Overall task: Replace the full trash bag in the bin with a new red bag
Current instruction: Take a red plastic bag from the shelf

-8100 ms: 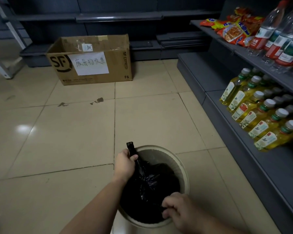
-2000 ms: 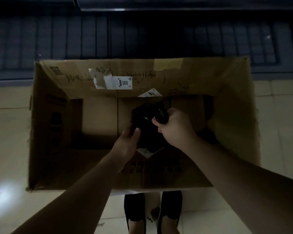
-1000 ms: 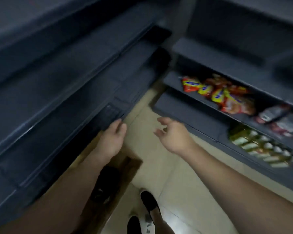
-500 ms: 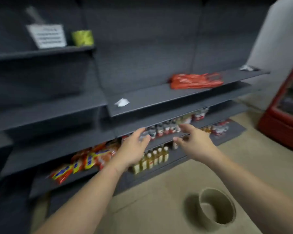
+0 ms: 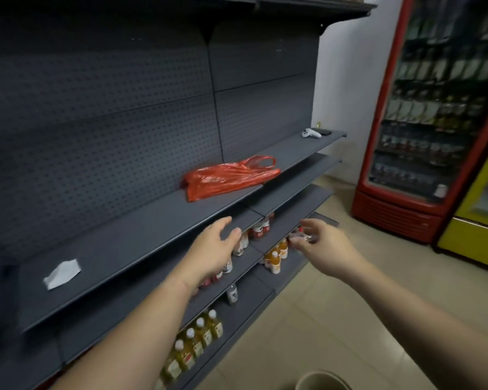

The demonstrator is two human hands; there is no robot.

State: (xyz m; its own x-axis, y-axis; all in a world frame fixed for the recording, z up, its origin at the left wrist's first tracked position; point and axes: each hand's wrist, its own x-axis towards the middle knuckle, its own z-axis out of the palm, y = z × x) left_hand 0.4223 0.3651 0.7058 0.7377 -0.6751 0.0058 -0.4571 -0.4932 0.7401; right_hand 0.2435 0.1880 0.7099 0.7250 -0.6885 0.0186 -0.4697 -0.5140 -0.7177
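A crumpled red plastic bag point(image 5: 228, 177) with loop handles lies on a dark grey shelf point(image 5: 141, 237) at chest height. My left hand point(image 5: 213, 249) is stretched forward below and left of the bag, fingers apart and holding nothing. My right hand point(image 5: 321, 249) reaches out to the right of it, fingers loosely spread, also holding nothing. Both hands are apart from the bag. The rim of the beige bin point(image 5: 321, 381) shows at the bottom edge on the floor, with no bag visible in it. The black trash bag is out of view.
Lower shelves hold rows of drink bottles point(image 5: 195, 342). A white crumpled paper point(image 5: 62, 274) lies on the bag's shelf at left, a white controller point(image 5: 310, 133) at its far right end. A red drinks fridge point(image 5: 434, 116) and a yellow one point(image 5: 479, 220) stand to the right on the tiled floor.
The black bag went from the bin into the cardboard box and was let go. I turned from the box to the shelves; both empty hands now reach closer to the red bag.
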